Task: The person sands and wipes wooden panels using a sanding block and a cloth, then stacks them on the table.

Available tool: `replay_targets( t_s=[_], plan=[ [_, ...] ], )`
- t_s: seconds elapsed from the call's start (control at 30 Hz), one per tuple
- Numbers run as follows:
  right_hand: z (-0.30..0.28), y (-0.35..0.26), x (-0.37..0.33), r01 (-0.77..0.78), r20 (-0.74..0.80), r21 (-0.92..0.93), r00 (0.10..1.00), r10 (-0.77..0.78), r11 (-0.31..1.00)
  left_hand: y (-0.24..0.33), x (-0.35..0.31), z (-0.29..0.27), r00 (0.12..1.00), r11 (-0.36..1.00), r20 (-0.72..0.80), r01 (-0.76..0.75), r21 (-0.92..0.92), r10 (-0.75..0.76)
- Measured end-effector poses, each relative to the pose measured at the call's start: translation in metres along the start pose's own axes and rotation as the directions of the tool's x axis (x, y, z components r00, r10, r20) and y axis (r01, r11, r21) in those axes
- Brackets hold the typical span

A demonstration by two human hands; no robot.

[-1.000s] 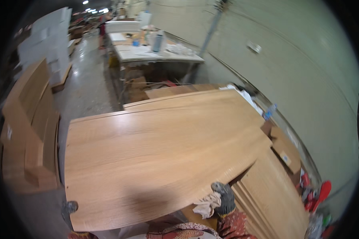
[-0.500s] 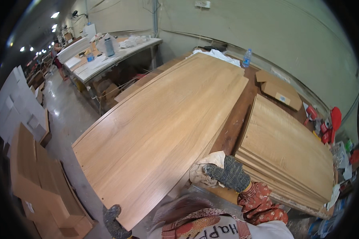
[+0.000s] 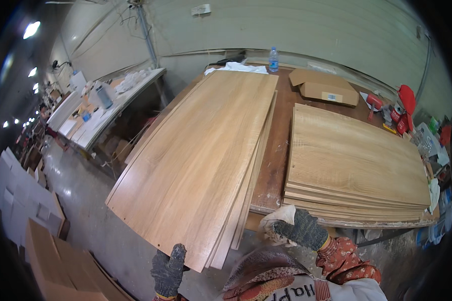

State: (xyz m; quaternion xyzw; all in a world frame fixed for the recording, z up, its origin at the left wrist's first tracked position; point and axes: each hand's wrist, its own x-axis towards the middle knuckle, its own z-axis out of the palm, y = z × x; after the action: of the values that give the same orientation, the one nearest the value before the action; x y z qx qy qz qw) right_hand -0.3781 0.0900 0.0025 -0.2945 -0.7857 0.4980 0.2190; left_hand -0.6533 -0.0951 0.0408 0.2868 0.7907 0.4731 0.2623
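A long wood-grain panel (image 3: 201, 150) lies on top of a few more panels on the left part of the table, its near end jutting past the table edge. At that near end, my gloved left hand (image 3: 167, 268) grips the corner, thumb on top and fingers hidden beneath. My right hand (image 3: 304, 230), also in a dark grey glove, is closed on a crumpled beige cloth (image 3: 277, 227) just off the table's front edge. To the right of it sits a stack of shorter wood-grain panels (image 3: 356, 155).
The brown table (image 3: 272, 173) carries an open cardboard box (image 3: 324, 88), a water bottle (image 3: 273, 60), a white cloth (image 3: 238, 67) and red items (image 3: 406, 108). Cardboard (image 3: 68, 266) leans at lower left. Another workbench (image 3: 113, 108) stands farther left, with a person (image 3: 52, 131) beyond it.
The view has turned to the right. The long panel now lies straighter over those beneath, whose edges show along its right side. My right hand with the cloth has come off the panel's edge.
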Motion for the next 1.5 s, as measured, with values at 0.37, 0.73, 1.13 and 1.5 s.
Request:
replay_targets(
  t_s=[0.37, 0.73, 1.13, 1.5],
  plan=[
    [-0.011, -0.04, 0.018, 0.222, -0.311, 0.103, 0.933, -0.181, 0.969, -0.012, 0.018, -0.031, 0.607, -0.009, 0.596, -0.696, 0.718, 0.526],
    [0.052, -0.071, 0.09, 0.702, 0.111, -0.356, 0.688, -0.718, 0.617, 0.005, 0.08, -0.022, 0.57, 0.549, -0.197, -0.551, 0.629, 0.798],
    [-0.071, 0.021, 0.178, 0.593, 0.182, -0.223, 0.805, -0.565, 0.774, 0.021, 0.084, -0.011, 0.742, 0.482, 0.059, -0.491, 0.726, 0.668],
    [-0.243, 0.127, 0.314, 0.187, -0.308, -0.663, 0.815, -0.492, 0.725, 0.031, 0.058, 0.022, 0.891, 0.538, -0.091, -0.184, 0.822, 0.445]
  ],
)
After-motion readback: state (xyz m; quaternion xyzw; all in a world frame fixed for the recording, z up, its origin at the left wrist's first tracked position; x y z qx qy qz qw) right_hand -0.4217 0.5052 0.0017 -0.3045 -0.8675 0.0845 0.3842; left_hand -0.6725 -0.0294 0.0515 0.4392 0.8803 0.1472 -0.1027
